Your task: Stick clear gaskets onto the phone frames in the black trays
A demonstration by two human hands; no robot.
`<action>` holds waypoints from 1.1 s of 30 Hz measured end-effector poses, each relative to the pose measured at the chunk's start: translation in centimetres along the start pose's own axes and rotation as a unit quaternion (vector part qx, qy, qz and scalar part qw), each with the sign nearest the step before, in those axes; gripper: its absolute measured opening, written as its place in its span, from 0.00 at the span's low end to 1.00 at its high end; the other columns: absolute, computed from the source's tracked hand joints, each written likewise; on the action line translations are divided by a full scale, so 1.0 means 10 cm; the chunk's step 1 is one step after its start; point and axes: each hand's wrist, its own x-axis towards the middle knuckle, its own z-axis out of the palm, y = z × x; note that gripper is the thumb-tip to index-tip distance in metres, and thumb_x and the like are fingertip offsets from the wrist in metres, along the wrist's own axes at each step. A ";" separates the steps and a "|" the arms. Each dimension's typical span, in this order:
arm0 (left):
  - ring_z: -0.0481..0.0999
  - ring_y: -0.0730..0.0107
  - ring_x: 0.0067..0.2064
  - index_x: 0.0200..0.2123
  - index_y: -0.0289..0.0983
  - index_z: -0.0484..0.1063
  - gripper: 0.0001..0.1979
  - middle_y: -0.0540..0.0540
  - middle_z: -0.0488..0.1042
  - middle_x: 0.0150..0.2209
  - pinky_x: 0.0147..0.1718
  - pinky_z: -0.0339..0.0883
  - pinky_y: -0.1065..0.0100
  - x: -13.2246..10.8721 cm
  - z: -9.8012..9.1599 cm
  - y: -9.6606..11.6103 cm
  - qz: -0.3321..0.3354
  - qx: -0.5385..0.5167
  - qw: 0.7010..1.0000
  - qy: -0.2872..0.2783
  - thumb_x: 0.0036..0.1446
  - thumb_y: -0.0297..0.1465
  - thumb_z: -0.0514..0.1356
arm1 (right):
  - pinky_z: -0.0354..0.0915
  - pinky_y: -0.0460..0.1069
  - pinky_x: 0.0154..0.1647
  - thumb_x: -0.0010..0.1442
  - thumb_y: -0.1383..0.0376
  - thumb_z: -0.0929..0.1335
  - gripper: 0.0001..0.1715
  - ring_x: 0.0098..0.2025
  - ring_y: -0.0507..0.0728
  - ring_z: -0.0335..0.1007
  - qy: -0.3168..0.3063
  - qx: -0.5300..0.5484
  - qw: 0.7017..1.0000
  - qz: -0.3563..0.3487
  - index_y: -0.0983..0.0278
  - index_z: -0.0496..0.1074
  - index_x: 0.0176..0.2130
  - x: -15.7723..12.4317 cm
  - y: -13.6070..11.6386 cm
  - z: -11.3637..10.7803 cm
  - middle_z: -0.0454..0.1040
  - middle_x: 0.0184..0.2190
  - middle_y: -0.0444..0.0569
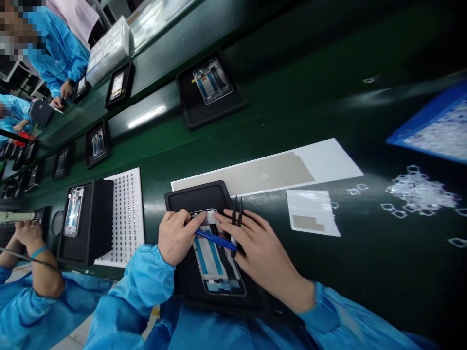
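Note:
A phone mid-frame (213, 260) with blue strips lies in a black tray (197, 194) before me. My left hand (177, 238) is closed, its thumb and index finger bent onto the frame's upper left edge. Black tweezers (237, 214) stick up between the fingers of my right hand (257, 238), whose fingertips touch the frame's upper end. A blue pen-like tool (217, 239) slants across the frame between both hands; which hand bears it I cannot tell. Whatever small part is under the fingertips stays hidden.
Behind the tray lies a long white sheet (343, 160), with a smaller sheet (314, 211) nearby. Small clear pieces (419, 192) are heaped right, below a blue bin (419, 126). Stacked black trays (102, 218) and a white perforated board (127, 218) stand left, near a co-worker's hands (31, 233).

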 end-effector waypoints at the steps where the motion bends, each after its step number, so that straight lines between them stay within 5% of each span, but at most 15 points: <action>1: 0.67 0.71 0.29 0.50 0.43 0.73 0.15 0.50 0.66 0.30 0.31 0.61 0.66 0.01 -0.01 0.00 0.007 0.004 1.000 -0.013 0.64 0.25 0.54 | 0.63 0.63 0.57 0.60 0.79 0.58 0.23 0.57 0.62 0.67 0.004 0.005 1.000 0.000 0.64 0.68 0.50 0.00 0.00 -0.02 0.74 0.52 0.51; 4: 0.68 0.69 0.28 0.51 0.42 0.72 0.15 0.50 0.68 0.30 0.30 0.62 0.64 0.04 -0.07 -0.01 0.025 0.014 0.998 -0.055 0.62 0.25 0.55 | 0.66 0.62 0.55 0.63 0.76 0.59 0.20 0.52 0.61 0.72 0.060 0.033 0.997 0.037 0.61 0.69 0.50 -0.05 0.07 -0.17 0.77 0.46 0.50; 6: 0.67 0.69 0.27 0.51 0.43 0.72 0.16 0.50 0.68 0.31 0.29 0.62 0.64 0.04 -0.11 -0.04 0.025 0.023 0.997 -0.071 0.61 0.24 0.57 | 0.71 0.58 0.44 0.66 0.69 0.62 0.16 0.40 0.60 0.76 0.141 0.077 0.978 0.130 0.59 0.70 0.52 -0.15 0.17 -0.38 0.78 0.39 0.50; 10: 0.67 0.72 0.25 0.53 0.46 0.71 0.20 0.51 0.69 0.30 0.25 0.60 0.67 0.07 -0.18 -0.09 0.017 0.027 0.996 -0.081 0.59 0.24 0.57 | 0.68 0.52 0.23 0.67 0.55 0.63 0.20 0.23 0.54 0.66 0.292 0.185 0.864 0.367 0.58 0.70 0.55 -0.39 0.43 -0.91 0.72 0.30 0.49; 14: 0.71 0.72 0.26 0.55 0.41 0.69 0.18 0.50 0.71 0.30 0.27 0.63 0.68 0.28 -0.20 0.15 0.084 -0.019 0.996 -0.007 0.64 0.27 0.53 | 0.69 0.48 0.19 0.58 0.46 0.69 0.23 0.26 0.55 0.69 0.284 0.301 0.795 0.444 0.61 0.73 0.43 -0.48 0.64 -1.16 0.73 0.31 0.52; 21: 0.75 0.73 0.24 0.53 0.37 0.70 0.17 0.40 0.73 0.54 0.24 0.65 0.65 0.83 0.04 0.98 0.243 -0.014 0.970 -0.026 0.62 0.23 0.53 | 0.72 0.47 0.20 0.47 0.44 0.75 0.29 0.25 0.54 0.70 0.207 0.345 0.799 0.448 0.65 0.74 0.36 -0.46 0.72 -1.05 0.72 0.25 0.47; 27: 0.77 0.70 0.27 0.57 0.39 0.67 0.21 0.39 0.71 0.58 0.24 0.66 0.65 0.87 0.22 1.03 0.250 0.001 0.967 -0.045 0.62 0.22 0.51 | 0.73 0.49 0.20 0.50 0.41 0.72 0.30 0.21 0.54 0.69 0.172 0.283 0.833 0.443 0.65 0.73 0.33 -0.51 0.71 -1.08 0.72 0.22 0.48; 33: 0.75 0.74 0.25 0.59 0.43 0.64 0.23 0.40 0.67 0.60 0.26 0.66 0.66 0.85 0.22 1.04 0.248 0.030 0.966 -0.069 0.64 0.23 0.48 | 0.73 0.49 0.22 0.50 0.45 0.73 0.26 0.24 0.57 0.73 0.202 0.200 0.847 0.450 0.63 0.69 0.33 -0.56 0.74 -0.97 0.74 0.24 0.48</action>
